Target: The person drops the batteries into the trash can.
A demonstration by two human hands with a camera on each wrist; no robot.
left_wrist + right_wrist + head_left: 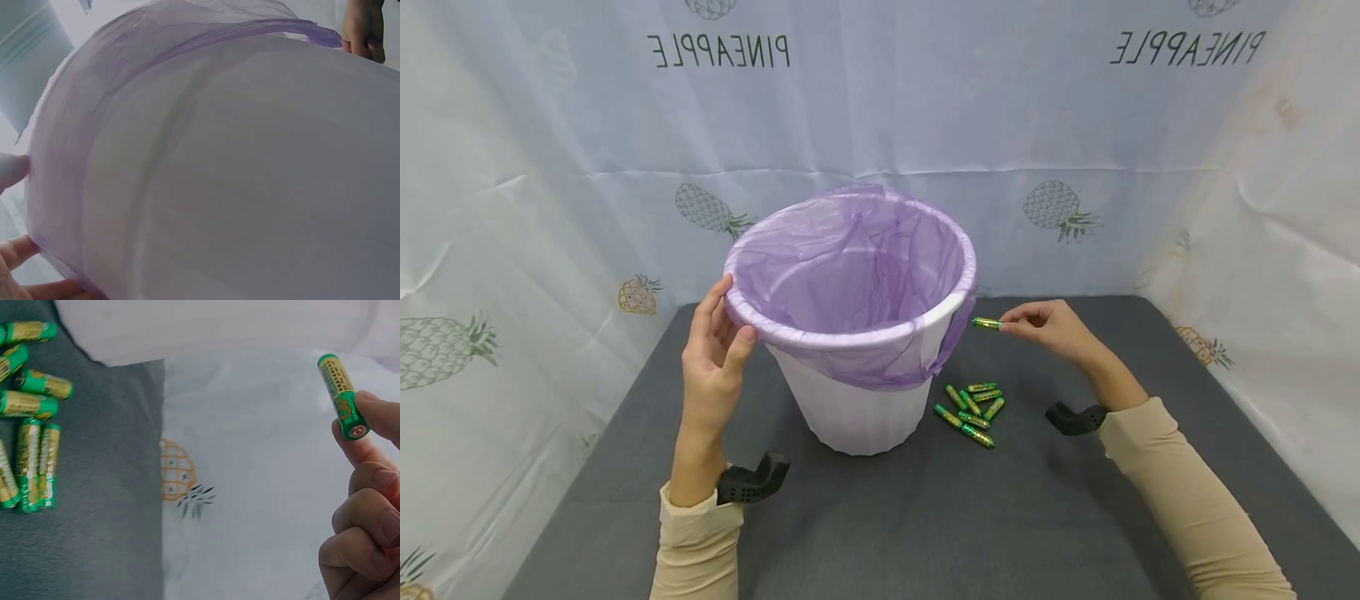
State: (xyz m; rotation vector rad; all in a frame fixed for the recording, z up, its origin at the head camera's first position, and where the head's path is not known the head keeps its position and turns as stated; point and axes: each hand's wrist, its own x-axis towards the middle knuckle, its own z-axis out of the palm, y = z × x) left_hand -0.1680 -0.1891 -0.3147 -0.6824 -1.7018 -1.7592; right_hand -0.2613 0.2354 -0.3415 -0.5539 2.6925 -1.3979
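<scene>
Mid-carry step, it seems; the next move probably calls for lifting the battery [987, 323] over the lined bin's [850, 408] rim. Your right grip [1048, 327] pinches it between thumb and forefinger, free end toward the bin, outside it. Your left grip [711, 358], loosely spread, touches the rim. Loose batteries [973, 418] lie on the tabletop [865, 533].

A curtained booth, apparently a makeshift recording studio, in which I work. Pale, creased curtains [880, 100] printed with pineapples [702, 207] and the mirror-reversed word PINEAPPLE [722, 52] surround my dark worktop [880, 533] at the back and both sides; I wear a black camera [752, 482] on each wrist. The type of building beyond the curtains cannot be determined.
</scene>
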